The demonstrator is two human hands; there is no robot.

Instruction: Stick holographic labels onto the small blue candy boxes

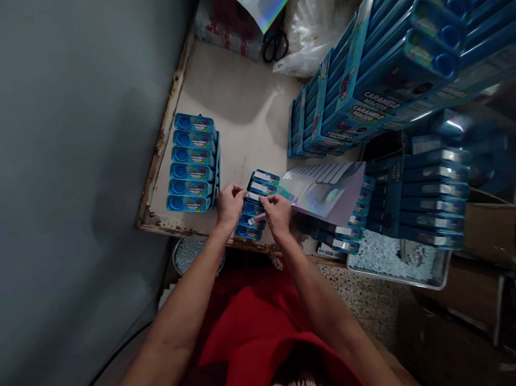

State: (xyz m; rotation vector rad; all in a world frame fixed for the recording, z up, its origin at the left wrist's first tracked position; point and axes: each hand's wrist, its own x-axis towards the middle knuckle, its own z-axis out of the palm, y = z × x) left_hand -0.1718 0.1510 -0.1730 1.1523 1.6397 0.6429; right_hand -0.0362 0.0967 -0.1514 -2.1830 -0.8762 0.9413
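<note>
My left hand [229, 204] and my right hand [277, 212] are both pinched over a short row of small blue candy boxes [255, 206] lying at the near edge of the worktable [231, 113]. The fingertips of both hands meet at one box in the middle of the row, on its white label end. A sheet of holographic stickers [325, 190] lies just right of my right hand.
A stack of finished blue boxes [192, 162] stands at the left of the table. Tall piles of blue boxes [365, 93] fill the right side. Scissors [275, 43] and a plastic bag [313, 26] lie at the back. A tray of small white pellets [397, 260] sits lower right.
</note>
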